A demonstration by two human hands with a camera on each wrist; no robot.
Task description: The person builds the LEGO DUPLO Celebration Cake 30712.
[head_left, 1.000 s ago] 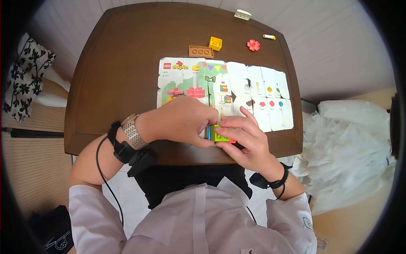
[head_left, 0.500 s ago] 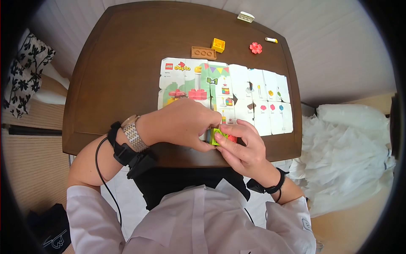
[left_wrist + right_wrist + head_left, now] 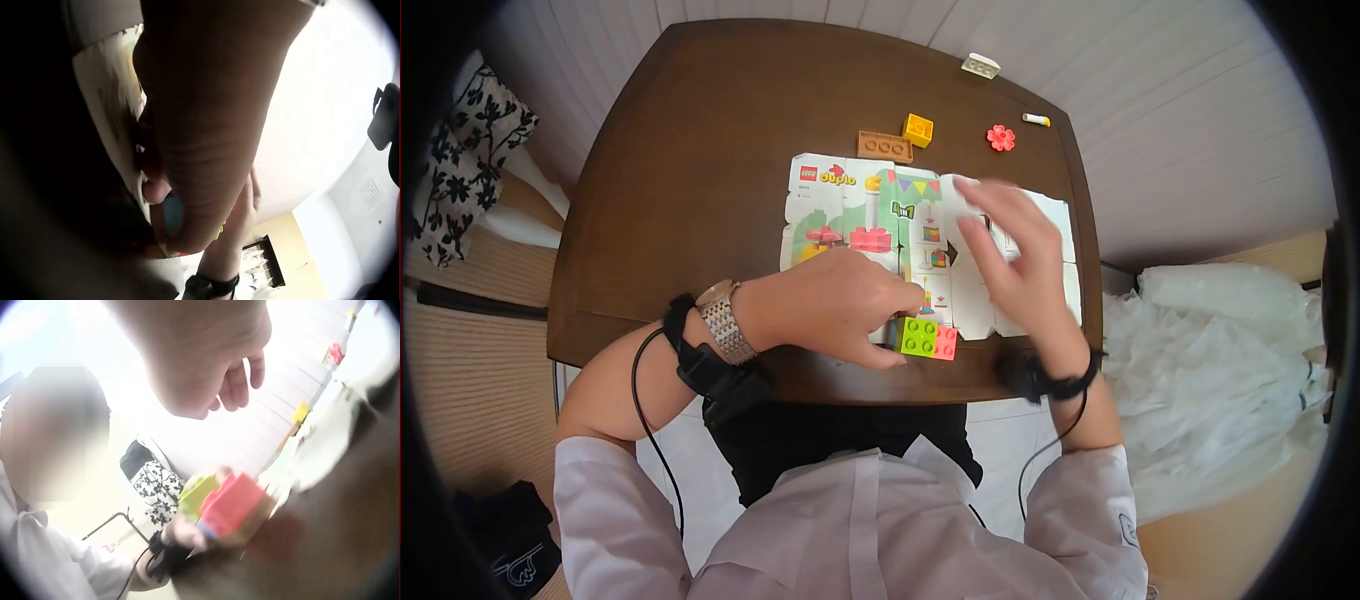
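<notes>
My left hand (image 3: 835, 305) holds a small stack of toy building bricks at the near edge of the table, thumb and fingers at its left end. A lime green brick (image 3: 919, 337) faces up with its studs showing, and a pink brick (image 3: 946, 343) adjoins its right side. Between the left fingers a light blue part (image 3: 173, 214) shows in the left wrist view. My right hand (image 3: 1025, 260) is raised over the right half of the instruction sheet (image 3: 830, 215), apart from the stack, its fingers extended and holding nothing.
Beyond the sheet lie a brown brick (image 3: 885, 147) and a yellow brick (image 3: 918, 130). Farther right are a pink flower piece (image 3: 1001, 138), a white-and-yellow candle piece (image 3: 1036, 120) and a white brick (image 3: 980, 66) by the far edge. White ruffled fabric (image 3: 1220, 390) stands right of the table.
The right hand has let go of the green and pink bricks and moved up and right over the sheet. My left hand keeps hold of the stack, whose top is now in plain view.
</notes>
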